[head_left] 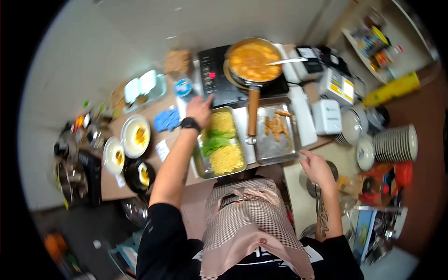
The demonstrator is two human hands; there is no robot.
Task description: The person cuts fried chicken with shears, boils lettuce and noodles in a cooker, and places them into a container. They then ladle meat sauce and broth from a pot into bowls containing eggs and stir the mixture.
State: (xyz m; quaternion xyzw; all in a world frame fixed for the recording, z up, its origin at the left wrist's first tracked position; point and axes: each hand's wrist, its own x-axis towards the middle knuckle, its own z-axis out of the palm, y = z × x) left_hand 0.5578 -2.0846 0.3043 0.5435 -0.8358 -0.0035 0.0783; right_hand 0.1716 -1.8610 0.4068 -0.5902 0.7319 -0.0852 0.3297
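My left hand (199,110), with a black watch on the wrist, reaches forward to the left edge of the black induction cooker (215,79), fingers spread, holding nothing I can see. A pan of orange stew (252,60) with a wooden handle sits on the cooker. My right hand (316,168) rests low at the counter's right corner, next to a metal tray of fried pieces (275,133); it seems empty. Between the hands lies a metal tray of yellow noodles and green leaves (219,144).
Three bowls with yellow food (135,136) stand at the left by a blue cloth (166,120). Stacked plates (394,143), white containers (326,116) and a yellow bottle (391,88) crowd the right. A checked apron (252,219) hangs below.
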